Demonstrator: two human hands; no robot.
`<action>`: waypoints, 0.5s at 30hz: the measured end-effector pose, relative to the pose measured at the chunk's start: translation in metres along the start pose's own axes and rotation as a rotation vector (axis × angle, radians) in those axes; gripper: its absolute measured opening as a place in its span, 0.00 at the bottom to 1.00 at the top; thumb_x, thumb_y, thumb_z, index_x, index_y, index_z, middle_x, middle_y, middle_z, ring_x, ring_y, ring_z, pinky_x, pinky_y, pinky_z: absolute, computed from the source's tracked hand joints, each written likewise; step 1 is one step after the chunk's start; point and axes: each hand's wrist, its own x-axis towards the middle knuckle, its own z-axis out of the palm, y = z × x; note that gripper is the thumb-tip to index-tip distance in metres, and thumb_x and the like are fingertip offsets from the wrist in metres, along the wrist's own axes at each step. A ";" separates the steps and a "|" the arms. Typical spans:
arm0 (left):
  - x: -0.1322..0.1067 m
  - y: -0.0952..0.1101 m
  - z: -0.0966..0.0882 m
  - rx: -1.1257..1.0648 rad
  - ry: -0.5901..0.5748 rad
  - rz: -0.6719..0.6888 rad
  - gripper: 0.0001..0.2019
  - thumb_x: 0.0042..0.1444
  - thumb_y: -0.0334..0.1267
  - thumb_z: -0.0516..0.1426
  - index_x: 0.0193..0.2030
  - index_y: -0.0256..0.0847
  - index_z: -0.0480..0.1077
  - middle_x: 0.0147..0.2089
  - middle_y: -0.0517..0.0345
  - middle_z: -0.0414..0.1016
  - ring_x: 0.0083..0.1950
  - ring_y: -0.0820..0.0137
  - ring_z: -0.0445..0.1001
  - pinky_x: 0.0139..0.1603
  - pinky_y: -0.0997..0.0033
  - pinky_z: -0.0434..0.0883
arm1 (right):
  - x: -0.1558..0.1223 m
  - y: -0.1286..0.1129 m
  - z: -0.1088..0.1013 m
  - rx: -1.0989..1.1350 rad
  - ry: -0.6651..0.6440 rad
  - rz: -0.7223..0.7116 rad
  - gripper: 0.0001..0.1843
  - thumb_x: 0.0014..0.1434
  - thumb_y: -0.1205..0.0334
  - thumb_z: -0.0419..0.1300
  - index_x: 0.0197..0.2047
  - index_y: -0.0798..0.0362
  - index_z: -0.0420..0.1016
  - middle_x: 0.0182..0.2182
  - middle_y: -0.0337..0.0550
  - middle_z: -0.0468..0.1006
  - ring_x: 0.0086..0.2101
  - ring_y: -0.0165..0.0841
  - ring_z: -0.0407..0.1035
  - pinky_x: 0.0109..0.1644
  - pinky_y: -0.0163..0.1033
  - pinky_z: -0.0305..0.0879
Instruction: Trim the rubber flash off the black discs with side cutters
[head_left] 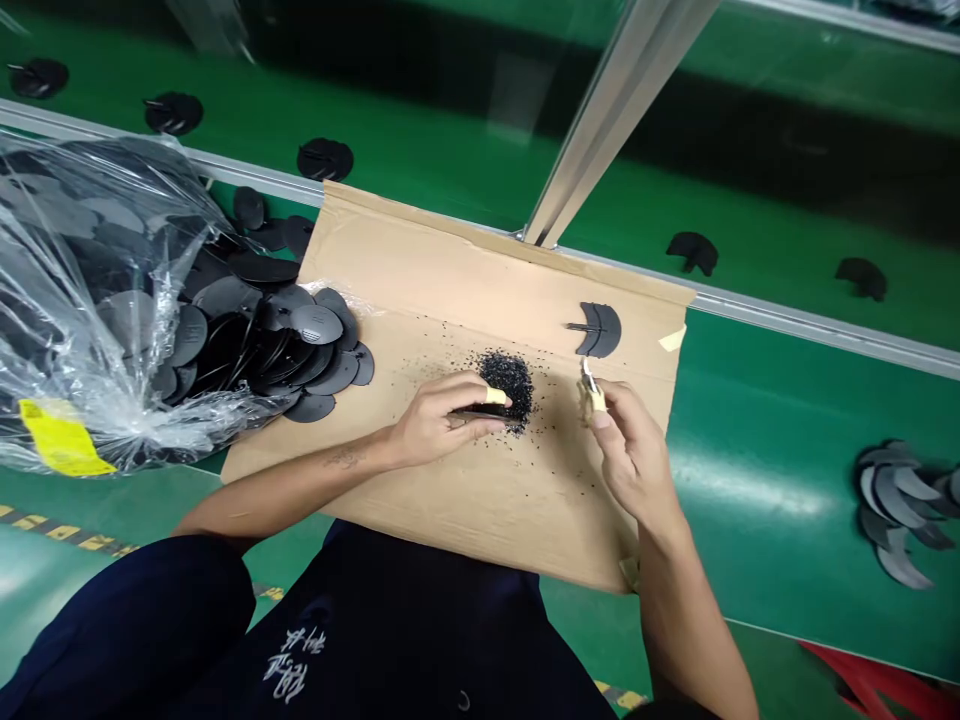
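My left hand [442, 420] pinches a thin dark flat part [487, 413] edge-on between thumb and fingers, over a pile of small black scraps [511, 372]. Yellow tape wraps one of its fingers. To the right, my right hand [630, 450] is closed around a small hand tool [588, 376] with a pale metal tip; its exact kind is unclear. Yellow wrapping also shows at these fingers. Just beyond the tool lies a curved black plastic piece [602, 330] with a thin stem. Brown cardboard [427, 510] lies beneath both hands.
On the left, a clear plastic bag [142, 370] spills round black discs [315, 323] onto the cardboard. Curved black pieces [896, 500] are heaped at the right on the green table [757, 430]. A metal post [600, 140] rises behind the cardboard. More black parts [325, 158] lie on the green surface beyond.
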 end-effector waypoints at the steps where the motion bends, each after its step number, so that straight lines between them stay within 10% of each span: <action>1: 0.000 0.000 0.000 0.002 -0.002 0.001 0.11 0.63 0.39 0.64 0.49 0.36 0.77 0.38 0.53 0.79 0.39 0.72 0.77 0.39 0.72 0.76 | 0.003 -0.005 0.003 0.112 -0.051 -0.002 0.18 0.72 0.47 0.51 0.54 0.49 0.73 0.39 0.45 0.76 0.36 0.36 0.72 0.40 0.42 0.72; 6: 0.000 0.000 -0.001 -0.008 0.018 0.007 0.11 0.62 0.40 0.65 0.47 0.36 0.78 0.38 0.52 0.79 0.38 0.72 0.77 0.39 0.73 0.75 | 0.009 -0.015 0.015 0.206 -0.131 -0.082 0.25 0.60 0.46 0.69 0.54 0.50 0.73 0.41 0.46 0.80 0.37 0.37 0.75 0.37 0.40 0.74; 15: 0.001 0.001 -0.003 0.001 -0.029 -0.004 0.12 0.62 0.41 0.65 0.47 0.36 0.78 0.36 0.53 0.78 0.35 0.73 0.76 0.36 0.74 0.74 | 0.005 -0.003 0.015 -0.037 -0.106 -0.336 0.27 0.61 0.60 0.69 0.63 0.48 0.73 0.46 0.51 0.81 0.43 0.41 0.78 0.45 0.46 0.78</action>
